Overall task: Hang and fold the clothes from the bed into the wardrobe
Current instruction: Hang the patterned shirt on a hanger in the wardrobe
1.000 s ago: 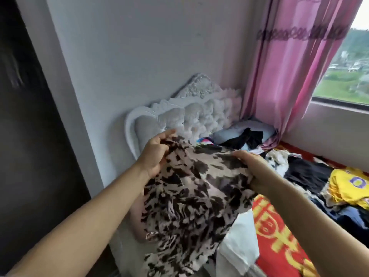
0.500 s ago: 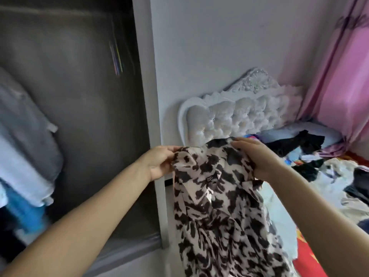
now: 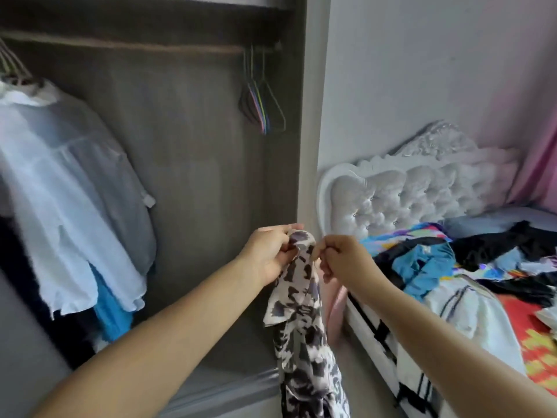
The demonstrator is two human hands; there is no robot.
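Head view: both hands, left (image 3: 271,251) and right (image 3: 340,257), pinched the patterned garment (image 3: 301,321) hanging lengthwise downward; wardrobe (image 3: 193,182) held hangers (image 3: 260,107) and shirts (image 3: 66,188).

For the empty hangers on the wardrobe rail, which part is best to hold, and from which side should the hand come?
Probably the lower shoulder frame of the nearest of the empty hangers, approached from the front and below, then lifted so the hook clears the rail. They hang bunched at the rail's right end, with open space to their left. Both the left hand and right hand currently pinch the patterned garment.
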